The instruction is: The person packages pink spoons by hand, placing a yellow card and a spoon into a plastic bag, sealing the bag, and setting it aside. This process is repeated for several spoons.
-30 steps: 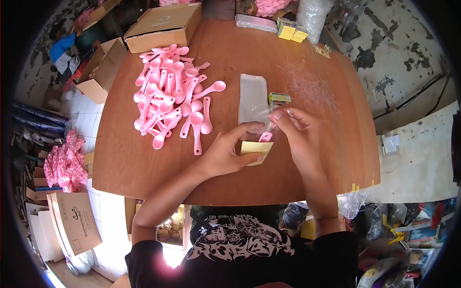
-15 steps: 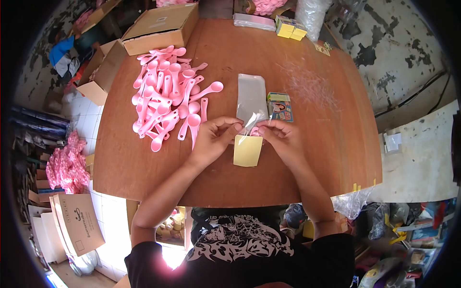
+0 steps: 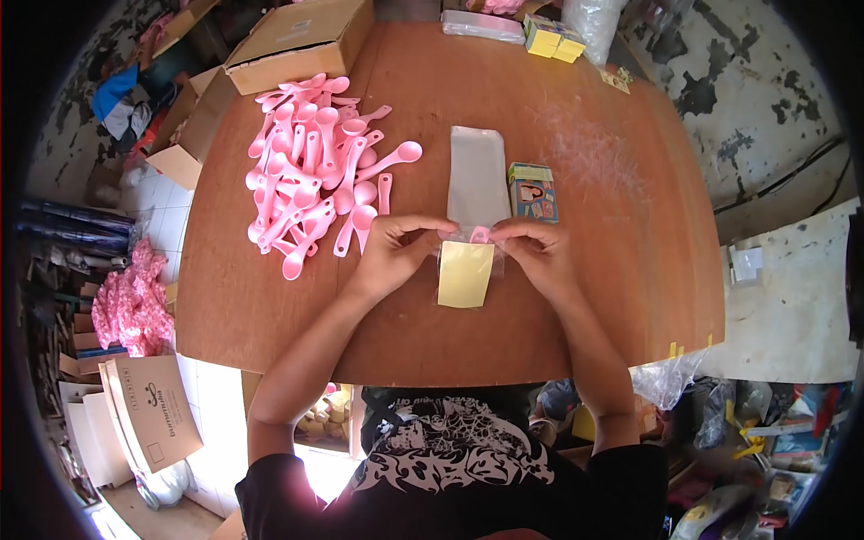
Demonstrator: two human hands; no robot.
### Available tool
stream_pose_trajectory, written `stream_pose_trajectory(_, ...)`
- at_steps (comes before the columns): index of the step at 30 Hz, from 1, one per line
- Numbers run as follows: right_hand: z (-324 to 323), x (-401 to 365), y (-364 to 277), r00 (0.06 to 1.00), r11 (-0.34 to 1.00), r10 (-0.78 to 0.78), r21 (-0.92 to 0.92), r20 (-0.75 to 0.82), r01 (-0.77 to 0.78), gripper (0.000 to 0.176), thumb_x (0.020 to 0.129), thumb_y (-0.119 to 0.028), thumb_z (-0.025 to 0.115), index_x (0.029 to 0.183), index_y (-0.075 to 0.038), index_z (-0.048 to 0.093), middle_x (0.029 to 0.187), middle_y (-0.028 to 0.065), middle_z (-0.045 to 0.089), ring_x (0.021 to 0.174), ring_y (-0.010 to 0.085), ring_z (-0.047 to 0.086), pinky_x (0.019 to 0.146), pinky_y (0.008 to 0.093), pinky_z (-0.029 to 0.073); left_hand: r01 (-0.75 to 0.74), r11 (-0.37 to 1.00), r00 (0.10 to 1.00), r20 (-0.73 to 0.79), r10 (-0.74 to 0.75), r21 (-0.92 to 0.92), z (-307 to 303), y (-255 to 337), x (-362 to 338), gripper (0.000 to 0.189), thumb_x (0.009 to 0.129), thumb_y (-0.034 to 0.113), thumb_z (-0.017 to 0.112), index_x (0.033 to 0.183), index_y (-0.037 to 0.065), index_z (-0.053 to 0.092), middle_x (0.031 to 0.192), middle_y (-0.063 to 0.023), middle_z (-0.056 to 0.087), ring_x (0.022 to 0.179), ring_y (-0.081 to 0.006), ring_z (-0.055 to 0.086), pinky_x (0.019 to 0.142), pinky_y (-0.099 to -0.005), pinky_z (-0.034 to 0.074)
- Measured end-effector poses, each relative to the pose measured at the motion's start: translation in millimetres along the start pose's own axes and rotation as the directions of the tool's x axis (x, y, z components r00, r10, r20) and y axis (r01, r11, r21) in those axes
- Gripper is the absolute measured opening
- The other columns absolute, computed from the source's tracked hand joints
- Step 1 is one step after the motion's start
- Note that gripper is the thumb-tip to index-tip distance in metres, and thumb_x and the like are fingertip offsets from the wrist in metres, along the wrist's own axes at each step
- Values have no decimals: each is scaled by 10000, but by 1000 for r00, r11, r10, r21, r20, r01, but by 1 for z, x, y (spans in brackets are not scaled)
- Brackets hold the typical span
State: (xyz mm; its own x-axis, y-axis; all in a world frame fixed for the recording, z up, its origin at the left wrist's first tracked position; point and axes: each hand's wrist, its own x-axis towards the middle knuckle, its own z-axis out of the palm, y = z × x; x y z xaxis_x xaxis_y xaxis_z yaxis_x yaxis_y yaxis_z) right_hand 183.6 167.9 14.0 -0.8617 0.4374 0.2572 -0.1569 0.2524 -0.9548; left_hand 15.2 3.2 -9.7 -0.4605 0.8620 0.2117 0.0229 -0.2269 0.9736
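Between my hands is a clear plastic bag with a pale yellow card (image 3: 465,275) in it. The end of a pink spoon (image 3: 481,235) shows at the bag's top edge; the rest of that spoon is hidden behind the card. My left hand (image 3: 397,256) pinches the bag's upper left corner between thumb and fingers. My right hand (image 3: 537,251) pinches the upper right corner, close to the spoon's end. Just beyond my hands lies a stack of clear plastic bags (image 3: 477,171). A small stack of printed cards (image 3: 534,193) sits to its right.
A heap of pink spoons (image 3: 306,171) covers the table's left side. Behind it stands a cardboard box (image 3: 301,45). Yellow card stacks (image 3: 553,39) and a packet of bags (image 3: 482,26) lie at the far edge. Thin plastic scraps (image 3: 594,153) are scattered at right on the wooden table (image 3: 648,270).
The bag's top edge, folded up and glinting before, now lies flatter and stretched between my hands. The pink spoon has sunk lower behind the card. The camera view has shifted slightly.
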Motion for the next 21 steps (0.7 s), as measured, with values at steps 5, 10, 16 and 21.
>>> stream_pose_trajectory(5, -1, 0, 0, 999, 999, -21, 33, 46, 20, 177, 909, 97, 547, 991, 41, 693, 1020, 102, 692, 951, 148, 659, 816, 247, 527, -2, 1000, 1000, 15, 2, 16, -1, 0, -1, 166, 928, -20, 590, 1046, -13, 705, 990, -102, 720, 860, -127, 672, 766, -267, 567)
stream_pose_trajectory(10, 2, -1, 0, 994, 996, -92, 23, 56, 91, 159, 905, 86, 566, 1003, 50, 687, 1028, 120, 678, 938, 156, 662, 816, 257, 536, 96, 985, 995, 14, -95, -144, -2, 8, -1, 130, 916, 4, 630, 1022, -27, 699, 967, -95, 719, 842, -122, 672, 744, -267, 562)
stream_pose_trajectory(16, 6, -3, -5, 996, 998, -54, 44, 70, 51, 220, 821, 78, 700, 1036, 41, 671, 1053, 120, 657, 911, 151, 675, 776, 253, 582, 118, 993, 993, 29, -118, -3, -1, 5, 4, 173, 857, -20, 701, 1026, -38, 673, 1031, -139, 705, 919, -161, 689, 787, -266, 585)
stream_pose_trajectory(21, 11, -5, 3, 995, 997, -80, 2, 65, 80, 338, 783, 127, 715, 1095, 35, 625, 1160, 120, 565, 926, 182, 675, 806, 271, 592, 101, 995, 994, 43, -100, -17, -7, 4, 6, 203, 862, -25, 691, 1062, -32, 662, 1051, -128, 700, 923, -170, 694, 778, -260, 591)
